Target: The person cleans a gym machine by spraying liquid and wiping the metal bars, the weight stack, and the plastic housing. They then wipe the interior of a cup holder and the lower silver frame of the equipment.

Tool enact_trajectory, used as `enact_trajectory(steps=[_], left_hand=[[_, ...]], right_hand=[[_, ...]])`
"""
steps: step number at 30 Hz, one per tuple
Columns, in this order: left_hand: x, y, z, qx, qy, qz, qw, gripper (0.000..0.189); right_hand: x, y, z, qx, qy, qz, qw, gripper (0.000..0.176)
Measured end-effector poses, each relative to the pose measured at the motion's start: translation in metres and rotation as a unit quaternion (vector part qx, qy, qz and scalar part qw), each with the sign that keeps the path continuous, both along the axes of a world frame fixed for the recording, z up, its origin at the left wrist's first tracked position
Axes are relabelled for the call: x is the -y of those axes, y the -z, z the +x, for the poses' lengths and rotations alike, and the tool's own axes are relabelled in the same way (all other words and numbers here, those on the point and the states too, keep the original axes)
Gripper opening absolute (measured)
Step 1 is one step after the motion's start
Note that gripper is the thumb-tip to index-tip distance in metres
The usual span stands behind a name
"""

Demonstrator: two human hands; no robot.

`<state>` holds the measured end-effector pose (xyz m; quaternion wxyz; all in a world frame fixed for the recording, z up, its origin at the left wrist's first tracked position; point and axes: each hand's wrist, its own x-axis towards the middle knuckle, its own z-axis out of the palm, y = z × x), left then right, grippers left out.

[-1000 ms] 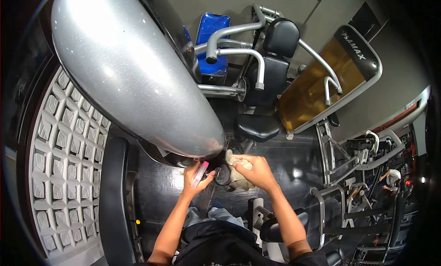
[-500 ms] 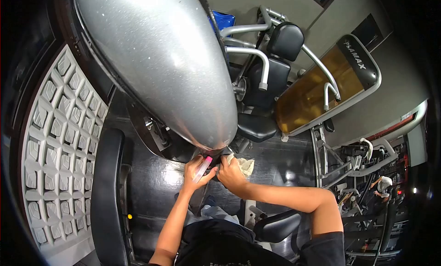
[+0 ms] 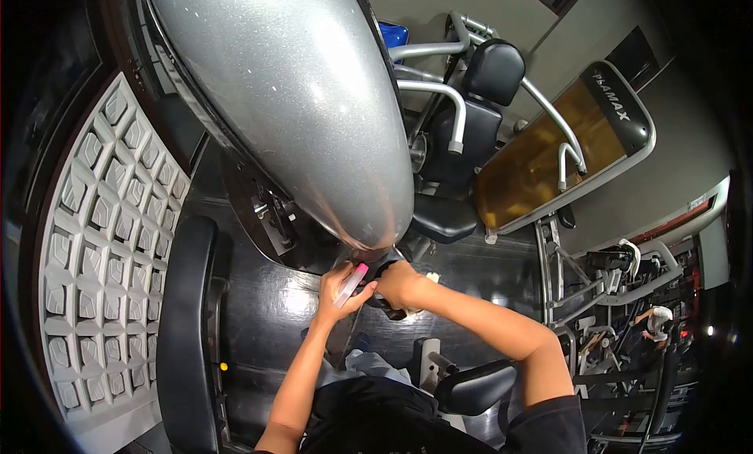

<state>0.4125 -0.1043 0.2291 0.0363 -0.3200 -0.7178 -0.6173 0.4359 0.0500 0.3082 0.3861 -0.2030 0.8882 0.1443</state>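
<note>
A clear bottle with a pink top [image 3: 351,285] is held in my left hand [image 3: 337,295], whose fingers wrap round it just below the tip of a large silver machine cover [image 3: 314,116]. My right hand [image 3: 401,286] is closed beside it, knuckles up, near a dark part under the cover. A pale cloth [image 3: 431,278] shows in small pieces behind and below my right hand; the fingertips are hidden, so its hold on the cloth cannot be made out.
A long black pad [image 3: 187,328] stands at the left, beside a white patterned panel [image 3: 110,242]. Black seats [image 3: 444,218] and an amber-sided machine [image 3: 541,156] are at the right. A small black pad [image 3: 475,387] lies below. Another person [image 3: 657,322] is far off at the right.
My right hand has turned and moved slightly right, covering most of the cloth. My left hand has shifted a little right with the bottle. The view has shifted slightly.
</note>
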Motion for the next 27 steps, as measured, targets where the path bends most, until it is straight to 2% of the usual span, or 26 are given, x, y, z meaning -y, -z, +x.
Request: enact_trajectory(steps=[2,3,4,6,7,8,10,12,14,17,21,23,24,26,27], left_hand=[[0.000,0.000,0.000,-0.024,-0.001,0.003,1.000,0.030],[0.000,-0.004,0.000,0.006,0.003,0.006,1.000,0.031],[0.000,-0.007,0.001,0.036,0.008,0.007,0.999,0.031],[0.002,-0.005,0.000,0.036,0.010,0.007,0.999,0.031],[0.002,-0.006,0.000,0.035,0.011,0.008,0.999,0.031],[0.001,-0.007,0.000,0.034,0.014,0.008,0.999,0.031],[0.003,-0.012,0.001,0.064,0.022,0.004,0.998,0.032],[0.004,-0.011,-0.001,0.055,0.024,-0.003,0.998,0.032],[0.005,-0.005,-0.001,0.049,0.026,-0.010,0.998,0.033],[0.002,0.001,-0.001,0.012,0.020,0.008,1.000,0.032],[0.003,-0.003,-0.002,0.018,0.018,0.012,1.000,0.033],[0.002,-0.002,-0.001,0.013,0.017,0.007,1.000,0.033],[0.001,-0.004,-0.001,0.019,0.011,0.015,1.000,0.033],[0.002,-0.005,0.001,0.024,0.009,0.022,0.999,0.033],[0.003,-0.005,0.000,0.030,0.010,0.016,0.999,0.032]], right_hand=[[-0.007,-0.016,-0.002,0.018,0.062,-0.073,0.995,0.025],[-0.007,-0.037,-0.004,0.034,0.119,-0.084,0.989,0.026],[-0.010,-0.039,-0.001,0.035,0.121,-0.085,0.988,0.026],[-0.013,-0.040,0.007,-0.045,0.283,-0.173,0.942,0.026],[-0.004,-0.035,0.012,-0.096,0.302,-0.152,0.936,0.024],[0.000,-0.023,0.016,-0.098,0.306,-0.152,0.935,0.024],[0.007,0.001,0.018,-0.145,0.246,-0.074,0.955,0.023],[0.013,0.004,0.006,-0.099,0.254,-0.049,0.961,0.026],[0.017,0.003,0.001,-0.005,0.217,-0.008,0.976,0.030],[0.004,0.026,-0.002,0.010,0.227,-0.082,0.970,0.029],[0.001,0.012,-0.001,0.008,0.237,-0.104,0.966,0.033],[-0.009,0.022,0.012,-0.073,0.347,-0.176,0.918,0.036],[-0.014,0.023,0.015,-0.075,0.347,-0.176,0.918,0.036],[-0.021,0.028,0.023,-0.061,0.443,-0.288,0.847,0.041],[-0.027,0.039,0.029,-0.076,0.458,-0.378,0.801,0.037]])
